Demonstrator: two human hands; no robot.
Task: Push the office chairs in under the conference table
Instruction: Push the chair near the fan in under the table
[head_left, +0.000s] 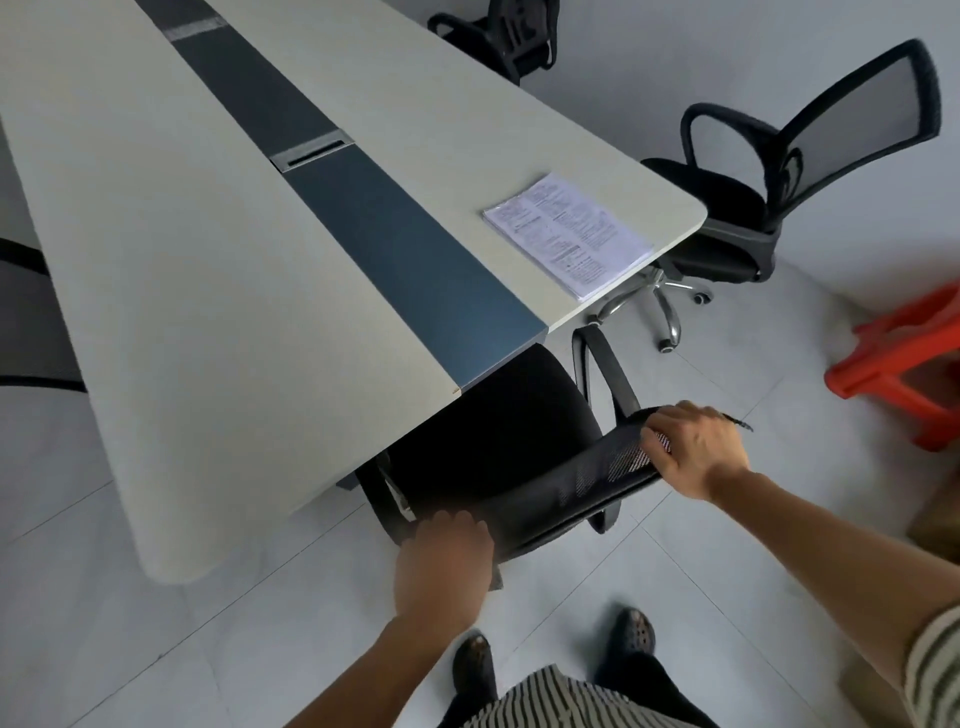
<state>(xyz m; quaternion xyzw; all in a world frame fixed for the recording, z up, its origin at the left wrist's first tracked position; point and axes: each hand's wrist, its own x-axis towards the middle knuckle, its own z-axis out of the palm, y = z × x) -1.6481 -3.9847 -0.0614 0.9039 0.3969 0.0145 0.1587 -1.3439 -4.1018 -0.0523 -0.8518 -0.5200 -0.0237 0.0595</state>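
Note:
A black mesh office chair (519, 441) stands at the near end of the long pale conference table (182, 312), its seat partly under the tabletop edge. My right hand (696, 449) grips the right end of the chair's mesh backrest top. My left hand (441, 561) holds the left end of the same backrest. A second black mesh chair (810, 156) stands pulled away from the table's right corner, turned sideways. A third black chair (509, 36) stands farther back along the right side.
A stack of printed paper (569, 234) lies near the table's right corner. A dark blue strip with a cable slot (311, 153) runs down the table's middle. A red plastic stool (904, 369) stands on the tiled floor at the right. Another chair back (26, 312) shows at the left edge.

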